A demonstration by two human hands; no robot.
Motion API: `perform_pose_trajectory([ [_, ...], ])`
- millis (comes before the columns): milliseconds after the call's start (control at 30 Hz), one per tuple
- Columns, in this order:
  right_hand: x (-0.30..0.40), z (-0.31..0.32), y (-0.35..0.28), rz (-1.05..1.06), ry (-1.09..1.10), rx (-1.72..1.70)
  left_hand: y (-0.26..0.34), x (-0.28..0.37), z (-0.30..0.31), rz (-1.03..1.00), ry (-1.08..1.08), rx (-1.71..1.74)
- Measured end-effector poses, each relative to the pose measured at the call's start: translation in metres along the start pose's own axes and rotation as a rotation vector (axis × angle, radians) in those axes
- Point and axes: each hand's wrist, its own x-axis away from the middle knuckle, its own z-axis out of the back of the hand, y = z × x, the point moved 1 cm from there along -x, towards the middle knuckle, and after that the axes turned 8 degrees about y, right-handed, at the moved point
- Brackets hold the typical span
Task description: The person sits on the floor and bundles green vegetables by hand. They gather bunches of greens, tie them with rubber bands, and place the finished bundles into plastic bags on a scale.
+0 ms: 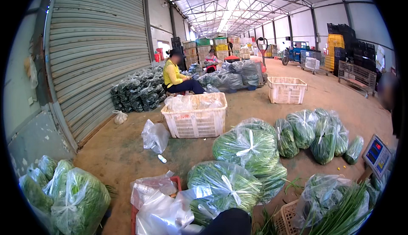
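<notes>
Neither of my hands is in view. A dark-clothed knee (pixel 234 221) shows at the bottom edge. In front of it, large clear plastic bags of long green leafy stalks (pixel 223 181), tied with white strips, lie on the floor. Left of them, a red plastic crate (pixel 134 216) holds empty clear plastic bags (pixel 165 214). At the lower right, loose long green stalks (pixel 344 211) and clear plastic lie over a tan plastic basket (pixel 287 216). A digital scale's display head (pixel 377 156) stands tilted above them.
Filled vegetable bags (pixel 79 200) stand at the lower left, more (pixel 304 128) at the right. Two white plastic crates (pixel 197 120) (pixel 287 90) stand ahead. A person in yellow (pixel 173 74) sits beside stacked dark bags (pixel 138 90); another sits beyond. A person's dark shape is at the right edge.
</notes>
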Motion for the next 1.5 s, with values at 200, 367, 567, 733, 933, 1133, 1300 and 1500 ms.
perform_pose_trajectory([
  [200, -0.016, 0.014, 0.022, -0.051, 0.099, -0.001, -0.008, -0.008, -0.012, 0.061, -0.044, 0.070],
  [367, -0.021, 0.020, 0.030, -0.074, 0.167, -0.003, -0.013, -0.011, -0.014, 0.104, -0.068, 0.114],
  [567, -0.032, 0.033, 0.039, -0.127, 0.235, -0.033, -0.021, -0.019, -0.017, 0.150, -0.090, 0.132],
  [733, -0.047, 0.043, 0.057, -0.102, 0.187, -0.049, -0.009, -0.012, -0.010, 0.108, -0.002, 0.099],
  [933, -0.022, 0.018, 0.031, -0.077, 0.217, 0.001, -0.017, -0.010, -0.017, 0.041, 0.086, 0.180],
  [1133, -0.043, 0.048, 0.043, -0.269, 0.165, -0.015, -0.041, -0.021, -0.031, -0.260, 0.201, -0.017],
  [1300, -0.059, 0.071, 0.044, -0.451, -0.034, -0.267, -0.006, -0.016, 0.001, -0.357, 0.076, -0.370],
  [1500, -0.073, 0.083, 0.063, -0.292, -0.034, -0.120, -0.008, -0.011, 0.005, -0.284, -0.038, -0.497],
])
